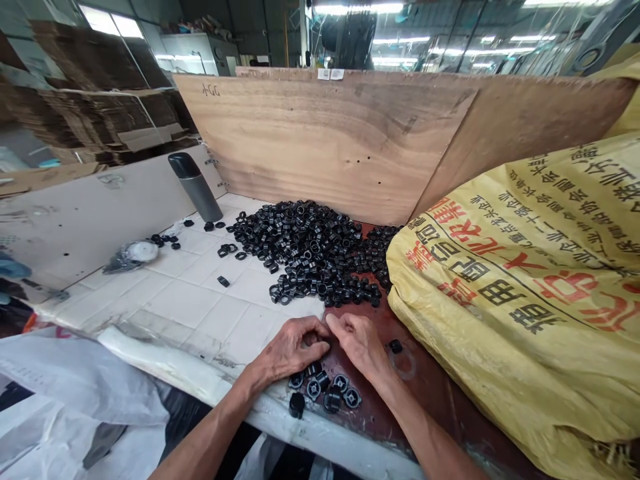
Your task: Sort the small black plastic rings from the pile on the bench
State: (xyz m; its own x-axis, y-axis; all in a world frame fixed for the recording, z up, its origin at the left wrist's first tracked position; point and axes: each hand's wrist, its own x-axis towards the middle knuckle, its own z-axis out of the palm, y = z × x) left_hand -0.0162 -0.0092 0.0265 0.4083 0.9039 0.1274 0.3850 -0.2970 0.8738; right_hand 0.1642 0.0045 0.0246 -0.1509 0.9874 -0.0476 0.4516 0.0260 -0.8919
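Our left hand (pixel 295 343) and right hand (pixel 356 339) sit close together, fingers curled inward; we cannot tell whether they grip anything. Just near of them lie small, round, black plastic caps (pixel 332 399); farther off spreads a heap of black plastic rings (pixel 305 247). We judge both light, stiff and slightly slippery, best pinched across their outer sides.

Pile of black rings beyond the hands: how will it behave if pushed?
The pile of black rings will probably spread rather than move as a block, since its pieces look heaped loosely. Round outlines suggest some may roll; those lying flat would more likely slide. Crisp, glossy edges hint at stiff plastic.
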